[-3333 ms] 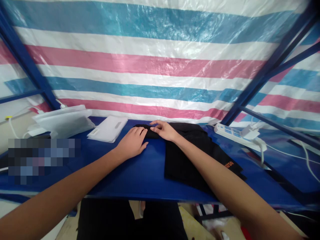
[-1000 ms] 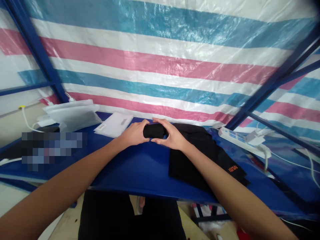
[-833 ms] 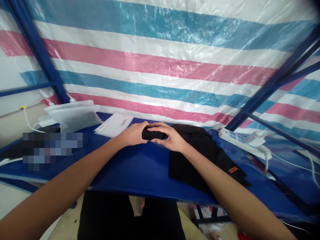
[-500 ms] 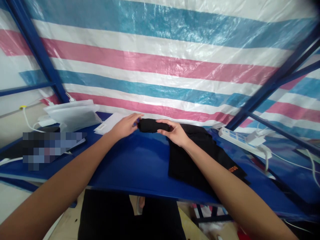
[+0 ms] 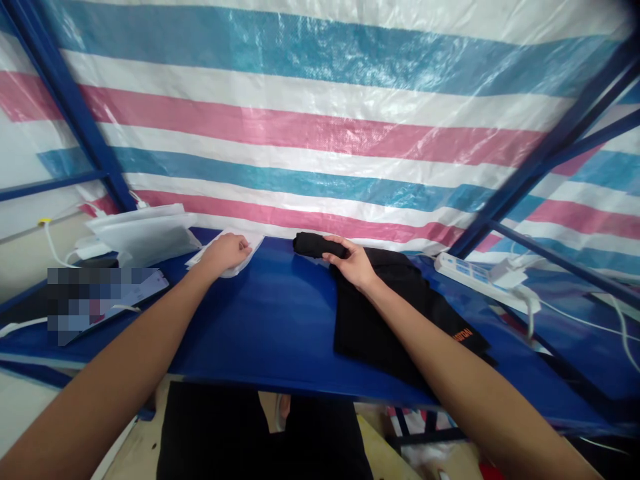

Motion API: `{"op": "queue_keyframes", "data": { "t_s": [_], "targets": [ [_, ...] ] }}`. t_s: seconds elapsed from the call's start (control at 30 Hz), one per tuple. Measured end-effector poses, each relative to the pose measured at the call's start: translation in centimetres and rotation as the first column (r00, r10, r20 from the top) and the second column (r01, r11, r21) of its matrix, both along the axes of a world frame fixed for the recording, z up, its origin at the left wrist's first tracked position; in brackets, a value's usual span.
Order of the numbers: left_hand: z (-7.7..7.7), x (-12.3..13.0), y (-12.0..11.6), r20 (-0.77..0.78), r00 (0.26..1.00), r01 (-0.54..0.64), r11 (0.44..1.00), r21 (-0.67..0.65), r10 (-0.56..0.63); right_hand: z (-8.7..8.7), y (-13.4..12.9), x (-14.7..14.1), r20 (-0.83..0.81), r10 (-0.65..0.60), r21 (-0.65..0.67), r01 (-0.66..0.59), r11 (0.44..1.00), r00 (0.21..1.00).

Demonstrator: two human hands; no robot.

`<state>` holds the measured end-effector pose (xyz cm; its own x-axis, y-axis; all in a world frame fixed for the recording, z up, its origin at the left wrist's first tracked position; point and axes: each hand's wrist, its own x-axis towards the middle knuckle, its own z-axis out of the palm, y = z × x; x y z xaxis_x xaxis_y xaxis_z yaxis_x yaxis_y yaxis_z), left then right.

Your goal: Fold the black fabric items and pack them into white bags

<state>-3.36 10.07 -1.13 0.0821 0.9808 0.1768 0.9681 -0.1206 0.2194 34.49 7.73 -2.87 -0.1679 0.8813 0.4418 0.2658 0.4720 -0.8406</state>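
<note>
One likely soft, light roll near far edge of table: right hand pinches its right end, seemingly handiest; left hand curled, grip unclear.

Matt cloth roll, smooth tabletop, glossy plastic sheeting.

This looks like a makeshift work booth rather than a finished room. Striped plastic sheeting in blue, white and pink hangs behind the bench like a wall, with the sloping bars of a blue metal frame on either side. A white power strip on the bench top and a loose white cable at the left suggest an improvised setup. Beneath, items near the floor are too blurred to identify.
</note>
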Motion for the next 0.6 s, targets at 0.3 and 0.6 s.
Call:
{"op": "queue_keyframes", "data": {
  "t_s": [0.3, 0.6],
  "targets": [
    [1.6, 0.7, -1.2, 0.021, 0.996, -0.086, 0.995, 0.054, 0.085, -0.1, -0.2, -0.1, -0.038, 0.027, -0.047, -0.029, 0.998, 0.999],
    [1.6, 3.0, -2.5, 0.111, 0.972, 0.16, 0.926, 0.343, -0.209, 1.7, -2.1, -2.7, -0.369, 0.117, 0.043, -0.109, 0.993, 0.922]
  ]
}}
